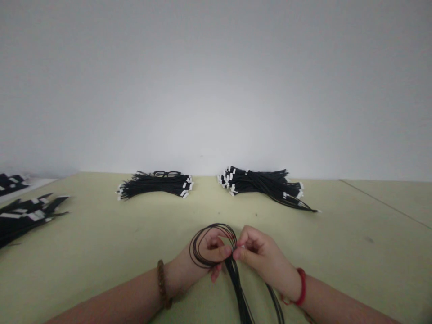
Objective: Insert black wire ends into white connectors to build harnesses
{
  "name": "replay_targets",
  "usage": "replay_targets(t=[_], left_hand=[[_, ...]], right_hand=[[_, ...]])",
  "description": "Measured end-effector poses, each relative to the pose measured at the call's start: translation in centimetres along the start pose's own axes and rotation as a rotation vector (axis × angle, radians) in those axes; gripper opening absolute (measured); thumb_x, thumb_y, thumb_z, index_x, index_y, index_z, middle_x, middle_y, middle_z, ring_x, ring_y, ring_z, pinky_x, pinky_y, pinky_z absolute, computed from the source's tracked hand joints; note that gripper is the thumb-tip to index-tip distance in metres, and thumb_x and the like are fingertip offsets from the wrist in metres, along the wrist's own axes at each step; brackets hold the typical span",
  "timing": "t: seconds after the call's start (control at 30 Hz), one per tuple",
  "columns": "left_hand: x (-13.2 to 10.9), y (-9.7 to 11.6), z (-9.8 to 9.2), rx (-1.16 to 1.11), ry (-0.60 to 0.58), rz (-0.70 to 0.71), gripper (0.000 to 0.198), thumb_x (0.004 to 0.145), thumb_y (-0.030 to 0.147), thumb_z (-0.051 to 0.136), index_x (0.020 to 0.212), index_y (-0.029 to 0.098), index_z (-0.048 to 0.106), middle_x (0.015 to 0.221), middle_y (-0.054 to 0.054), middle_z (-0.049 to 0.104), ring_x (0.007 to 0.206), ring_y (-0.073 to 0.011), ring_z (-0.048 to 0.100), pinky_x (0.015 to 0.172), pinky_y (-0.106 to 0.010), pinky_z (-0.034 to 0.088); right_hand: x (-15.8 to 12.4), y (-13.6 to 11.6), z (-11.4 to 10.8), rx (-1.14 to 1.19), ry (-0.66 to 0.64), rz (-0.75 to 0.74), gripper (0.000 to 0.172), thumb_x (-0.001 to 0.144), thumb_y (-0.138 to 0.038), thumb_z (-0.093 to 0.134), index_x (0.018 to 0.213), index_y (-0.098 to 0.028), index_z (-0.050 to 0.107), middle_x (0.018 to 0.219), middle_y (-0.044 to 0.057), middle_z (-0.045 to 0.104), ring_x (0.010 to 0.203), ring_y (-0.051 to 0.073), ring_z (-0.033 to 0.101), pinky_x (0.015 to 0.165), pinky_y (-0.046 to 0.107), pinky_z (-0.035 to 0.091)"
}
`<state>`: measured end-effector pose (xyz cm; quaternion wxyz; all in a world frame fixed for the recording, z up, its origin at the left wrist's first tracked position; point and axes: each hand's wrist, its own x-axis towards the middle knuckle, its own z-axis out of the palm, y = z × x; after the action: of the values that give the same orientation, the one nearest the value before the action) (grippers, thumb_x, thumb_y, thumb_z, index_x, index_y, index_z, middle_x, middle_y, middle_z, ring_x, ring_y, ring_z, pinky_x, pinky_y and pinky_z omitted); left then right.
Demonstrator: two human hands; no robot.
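My left hand (209, 254) and my right hand (257, 253) meet low in the middle of the view, just above a pale green table (101, 252). Both pinch a bundle of thin black wires (216, 243) that is bent into a loop round my left fingers. The loose ends of the bundle (241, 292) trail down toward me and out of view. A brown bead bracelet (162, 283) sits on my left wrist, a red cord (301, 288) on my right.
Two piles of black wires with white connectors lie at the back by the wall, one left of centre (155, 184) with black glasses (167, 173) on it, one to the right (263, 184). More such wires (23, 216) lie at the left edge.
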<state>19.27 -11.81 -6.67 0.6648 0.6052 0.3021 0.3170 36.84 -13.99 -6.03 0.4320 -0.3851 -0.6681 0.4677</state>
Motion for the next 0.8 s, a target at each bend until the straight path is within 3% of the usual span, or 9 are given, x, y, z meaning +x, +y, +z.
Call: replay_targets(t=[0.23, 0.4, 0.47, 0.53, 0.6, 0.73, 0.8], left_hand=[[-0.3, 0.3, 0.0, -0.035, -0.014, -0.012, 0.039, 0.067, 0.050, 0.071, 0.070, 0.012, 0.062, 0.056, 0.001, 0.053, 0.039, -0.0074, 0.043, 0.035, -0.020, 0.036], [-0.8, 0.7, -0.2, -0.065, 0.031, 0.004, 0.041, 0.076, 0.044, 0.067, 0.103, 0.014, 0.064, 0.065, 0.001, 0.055, 0.044, -0.0073, 0.044, 0.039, -0.019, 0.035], [-1.0, 0.9, -0.1, -0.102, 0.046, -0.007, 0.040, 0.078, 0.043, 0.066, 0.106, 0.015, 0.065, 0.063, 0.003, 0.051, 0.044, -0.0065, 0.042, 0.040, -0.019, 0.034], [-1.2, 1.1, 0.1, -0.166, 0.054, -0.024, 0.039, 0.076, 0.041, 0.068, 0.104, 0.015, 0.067, 0.063, 0.002, 0.050, 0.043, -0.0059, 0.042, 0.040, -0.018, 0.034], [-1.4, 1.5, 0.3, -0.255, 0.066, -0.042, 0.041, 0.070, 0.040, 0.073, 0.103, 0.016, 0.068, 0.066, 0.001, 0.054, 0.042, -0.0051, 0.043, 0.038, -0.017, 0.032], [-1.7, 2.2, 0.5, -0.451, 0.106, -0.053, 0.038, 0.063, 0.032, 0.081, 0.097, 0.020, 0.070, 0.066, 0.001, 0.055, 0.044, -0.0042, 0.047, 0.040, -0.015, 0.032], [-1.8, 2.2, 0.4, -0.496, 0.107, -0.035, 0.036, 0.063, 0.029, 0.081, 0.097, 0.022, 0.071, 0.067, 0.002, 0.055, 0.045, -0.0039, 0.048, 0.042, -0.014, 0.034]], right_hand=[[0.1, -0.4, 0.8, 0.025, -0.057, 0.122, 0.034, 0.069, -0.044, 0.068, 0.073, -0.021, 0.044, 0.062, -0.005, 0.050, 0.055, 0.011, 0.045, 0.051, 0.023, 0.035], [0.1, -4.0, -1.5, 0.012, -0.218, 0.331, 0.046, 0.070, -0.036, 0.064, 0.105, -0.020, 0.039, 0.073, -0.002, 0.055, 0.046, 0.011, 0.050, 0.040, 0.022, 0.038], [-0.4, -5.7, -2.5, -0.051, -0.212, 0.330, 0.059, 0.067, -0.026, 0.066, 0.117, -0.024, 0.035, 0.088, 0.001, 0.054, 0.051, 0.010, 0.050, 0.042, 0.021, 0.038], [-1.4, -7.0, -2.7, -0.290, -0.192, 0.198, 0.062, 0.064, -0.013, 0.067, 0.118, -0.030, 0.040, 0.106, 0.003, 0.050, 0.062, 0.011, 0.053, 0.053, 0.024, 0.045], [-2.3, -7.6, -2.1, -0.662, -0.169, -0.055, 0.053, 0.062, -0.004, 0.066, 0.106, -0.031, 0.052, 0.114, 0.004, 0.046, 0.078, 0.015, 0.057, 0.068, 0.028, 0.049], [-3.1, -7.5, -0.1, -1.154, -0.079, -0.502, 0.035, 0.062, 0.001, 0.066, 0.085, -0.025, 0.057, 0.110, 0.006, 0.051, 0.101, 0.025, 0.051, 0.081, 0.034, 0.047], [-2.8, -6.9, 0.4, -1.281, -0.060, -0.630, 0.025, 0.064, -0.003, 0.069, 0.076, -0.022, 0.057, 0.104, 0.006, 0.055, 0.096, 0.027, 0.052, 0.081, 0.039, 0.045]])
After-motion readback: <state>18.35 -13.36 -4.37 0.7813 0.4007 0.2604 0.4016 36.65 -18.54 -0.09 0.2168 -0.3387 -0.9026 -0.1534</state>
